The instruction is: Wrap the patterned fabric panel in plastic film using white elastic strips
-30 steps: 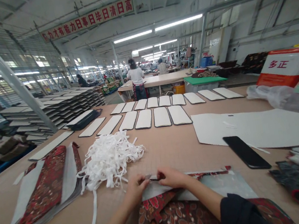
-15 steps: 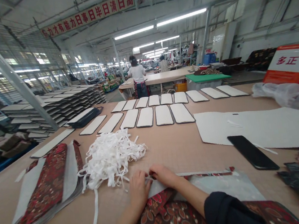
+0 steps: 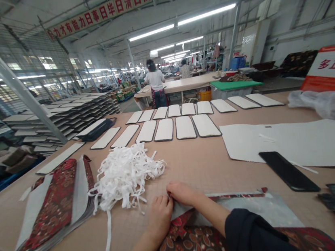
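Both hands meet at the corner of a red and brown patterned fabric piece (image 3: 197, 242) with a grey backing, near the table's front. My left hand (image 3: 160, 215) has its fingers closed on the fabric's edge. Beside it, my right hand (image 3: 182, 193) pinches the same edge from above, its fingertips touching those of the left. The fingertips are partly hidden. A tangled heap of white strips (image 3: 126, 173) lies just beyond my left hand, one strip trailing toward the front edge.
Folded patterned fabric (image 3: 55, 208) lies at the left. Rows of white panels (image 3: 162, 130) line the far side. At the right are a white sheet (image 3: 303, 137), a black phone (image 3: 288, 171) and a plastic bag (image 3: 320, 104). A person (image 3: 155, 82) stands beyond the table.
The fingers of my left hand have closed in against my right fingertips at the fabric edge. The view has shifted slightly.
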`<state>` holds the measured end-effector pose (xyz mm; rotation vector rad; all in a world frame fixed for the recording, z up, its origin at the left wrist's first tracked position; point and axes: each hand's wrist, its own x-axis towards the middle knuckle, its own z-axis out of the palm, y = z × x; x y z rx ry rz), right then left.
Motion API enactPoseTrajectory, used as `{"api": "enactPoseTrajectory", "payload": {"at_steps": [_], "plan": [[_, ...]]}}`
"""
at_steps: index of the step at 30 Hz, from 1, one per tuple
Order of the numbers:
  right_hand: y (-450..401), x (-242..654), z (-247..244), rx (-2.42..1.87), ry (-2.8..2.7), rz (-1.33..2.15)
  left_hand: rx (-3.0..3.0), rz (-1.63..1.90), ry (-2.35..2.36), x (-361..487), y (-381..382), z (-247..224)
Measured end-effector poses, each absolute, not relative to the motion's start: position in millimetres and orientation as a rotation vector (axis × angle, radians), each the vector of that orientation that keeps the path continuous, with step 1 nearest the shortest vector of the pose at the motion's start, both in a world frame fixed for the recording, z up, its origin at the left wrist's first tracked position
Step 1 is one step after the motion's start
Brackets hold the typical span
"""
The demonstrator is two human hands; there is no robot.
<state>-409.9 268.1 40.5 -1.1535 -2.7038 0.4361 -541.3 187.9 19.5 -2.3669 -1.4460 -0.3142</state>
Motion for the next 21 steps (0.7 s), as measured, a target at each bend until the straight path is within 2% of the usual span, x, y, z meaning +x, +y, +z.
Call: {"api": "enactPoseTrajectory", "payload": {"at_steps": [7,13,21], "plan": [[270,-411,31,-1.277,-2.539,0.452,-2.4,-0.249,-1.535,-540,189,25],[257,-395,25,-1.156,-2.44,0.53,-2.426,-0.275,-1.571,-537,191,24],[240,-394,31,-1.029,-2.558,0.273,-2.444,-0.36,-1.497,-547,190,21]]}}
